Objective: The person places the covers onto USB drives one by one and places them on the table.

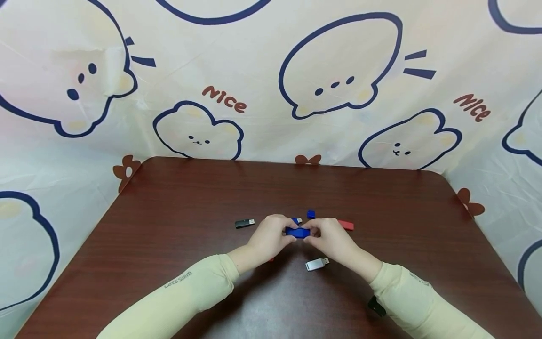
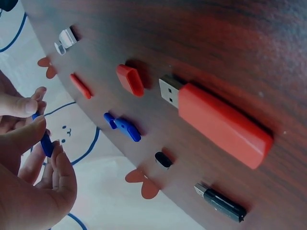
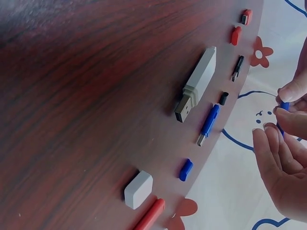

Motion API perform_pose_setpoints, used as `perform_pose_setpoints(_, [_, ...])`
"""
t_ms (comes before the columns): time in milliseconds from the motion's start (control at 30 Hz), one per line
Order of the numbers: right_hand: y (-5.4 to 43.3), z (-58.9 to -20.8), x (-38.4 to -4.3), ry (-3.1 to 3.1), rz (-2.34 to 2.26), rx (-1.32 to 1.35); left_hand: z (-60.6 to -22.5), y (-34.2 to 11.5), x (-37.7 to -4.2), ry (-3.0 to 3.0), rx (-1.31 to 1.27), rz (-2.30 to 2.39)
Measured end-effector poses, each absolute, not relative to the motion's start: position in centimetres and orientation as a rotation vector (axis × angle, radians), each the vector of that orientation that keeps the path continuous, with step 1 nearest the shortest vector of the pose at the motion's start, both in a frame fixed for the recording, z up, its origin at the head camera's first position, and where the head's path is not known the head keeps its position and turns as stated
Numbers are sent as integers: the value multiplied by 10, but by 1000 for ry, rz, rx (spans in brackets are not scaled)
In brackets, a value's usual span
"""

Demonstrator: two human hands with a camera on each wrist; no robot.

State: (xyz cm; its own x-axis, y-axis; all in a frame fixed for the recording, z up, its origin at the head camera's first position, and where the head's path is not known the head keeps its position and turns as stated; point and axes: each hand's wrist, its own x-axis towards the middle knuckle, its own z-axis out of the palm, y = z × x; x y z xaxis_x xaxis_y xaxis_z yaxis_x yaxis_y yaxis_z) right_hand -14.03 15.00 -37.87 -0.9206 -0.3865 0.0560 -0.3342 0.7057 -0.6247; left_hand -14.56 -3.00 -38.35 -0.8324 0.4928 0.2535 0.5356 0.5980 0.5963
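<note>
Both hands meet over the middle of the table around a small blue USB stick (image 1: 298, 232). No metal plug shows on it, so it looks capped. My left hand (image 1: 269, 235) pinches its left end and my right hand (image 1: 332, 239) its right end, thumbs on the near side. In the left wrist view the blue stick (image 2: 46, 143) is held off the table between the fingertips. Just behind the hands lie another blue USB stick (image 3: 210, 120), plug bare, and a blue cap (image 1: 311, 214).
A black USB stick (image 1: 244, 224) lies left, its black cap (image 3: 224, 98) apart. A white USB stick (image 1: 316, 264) lies nearer, its white cap (image 3: 139, 189) separate. Further pieces are a red USB stick (image 2: 223, 124), a red cap (image 2: 129, 80) and a red bar (image 1: 346, 225). Patterned cloth surrounds the table.
</note>
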Motion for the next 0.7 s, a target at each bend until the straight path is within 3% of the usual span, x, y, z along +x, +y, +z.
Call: perform_pose_setpoints(700, [147,-385,-142,2851,-960,-630,-390,-32,-147,-2791,-855,-1074])
